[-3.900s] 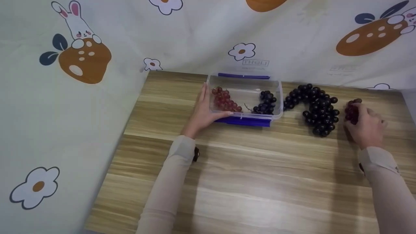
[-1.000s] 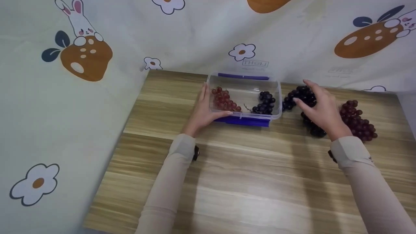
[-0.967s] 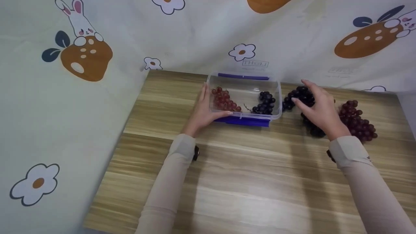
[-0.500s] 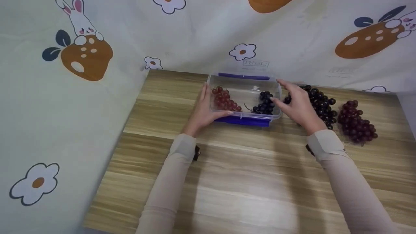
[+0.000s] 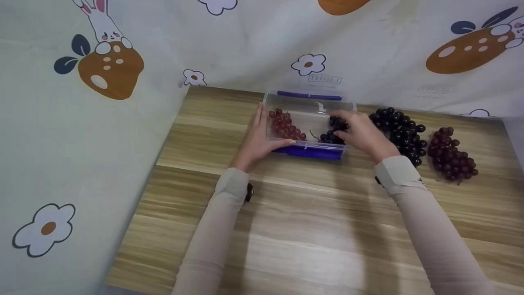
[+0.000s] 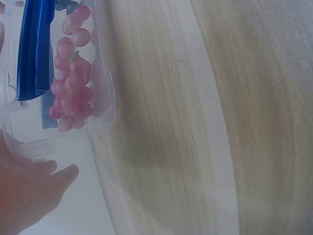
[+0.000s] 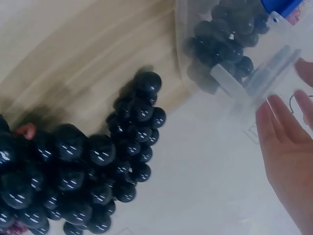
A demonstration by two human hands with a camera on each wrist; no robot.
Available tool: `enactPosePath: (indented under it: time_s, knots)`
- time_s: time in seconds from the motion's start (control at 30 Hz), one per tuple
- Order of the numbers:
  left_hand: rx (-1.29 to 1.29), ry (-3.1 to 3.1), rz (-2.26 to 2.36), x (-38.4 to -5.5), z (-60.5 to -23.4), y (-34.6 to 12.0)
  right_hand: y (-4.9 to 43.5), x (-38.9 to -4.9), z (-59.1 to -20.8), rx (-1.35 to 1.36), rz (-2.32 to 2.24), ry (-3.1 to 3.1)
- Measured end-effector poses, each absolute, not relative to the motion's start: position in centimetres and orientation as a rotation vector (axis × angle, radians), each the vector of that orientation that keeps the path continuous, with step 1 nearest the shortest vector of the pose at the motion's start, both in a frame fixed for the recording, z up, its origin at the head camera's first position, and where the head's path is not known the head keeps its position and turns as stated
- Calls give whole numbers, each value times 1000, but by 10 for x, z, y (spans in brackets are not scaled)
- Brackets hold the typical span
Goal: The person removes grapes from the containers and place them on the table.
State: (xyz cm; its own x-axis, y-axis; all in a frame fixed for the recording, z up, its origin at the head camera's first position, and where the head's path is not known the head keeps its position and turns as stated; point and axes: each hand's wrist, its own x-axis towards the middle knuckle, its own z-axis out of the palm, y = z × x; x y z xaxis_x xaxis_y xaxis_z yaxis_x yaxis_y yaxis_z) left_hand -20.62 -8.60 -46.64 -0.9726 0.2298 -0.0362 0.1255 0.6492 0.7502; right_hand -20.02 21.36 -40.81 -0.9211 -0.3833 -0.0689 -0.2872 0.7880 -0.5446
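Note:
A clear plastic food container (image 5: 305, 119) with blue clips stands near the back of the table. My left hand (image 5: 254, 143) rests on its left end, fingers straight along the side and thumb along the front rim. Inside lie a bunch of red grapes (image 5: 284, 126) at the left and a small bunch of black grapes (image 5: 328, 137) at the right. My right hand (image 5: 362, 131) reaches over the right end, thumb and fingers spread around the small black bunch and partly covering it. In the right wrist view, that hand (image 7: 288, 156) is at the container's edge.
A large bunch of black grapes (image 5: 409, 137) lies just right of the container. Farther right is a dark red bunch of grapes (image 5: 452, 157). A patterned cloth (image 5: 245, 53) hangs behind the wooden table (image 5: 294, 213).
My right hand has let go of the dark red bunch and moved left, passing over the large black bunch to the container. My left hand stays at the container's left end.

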Motion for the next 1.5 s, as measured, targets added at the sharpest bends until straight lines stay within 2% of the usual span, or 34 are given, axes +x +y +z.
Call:
enactPosePath:
  time_s: [0.33, 0.77, 1.5]
  knots:
    - [292, 2727, 1232, -206, -468, -84, 206, -209, -411, -488, -566, 2708]
    - [290, 2716, 1240, -204, -469, -84, 197, -217, -430, -592, -456, 2782]
    - [286, 2731, 1238, -206, -467, -85, 188, -227, -444, -456, -279, 2856]
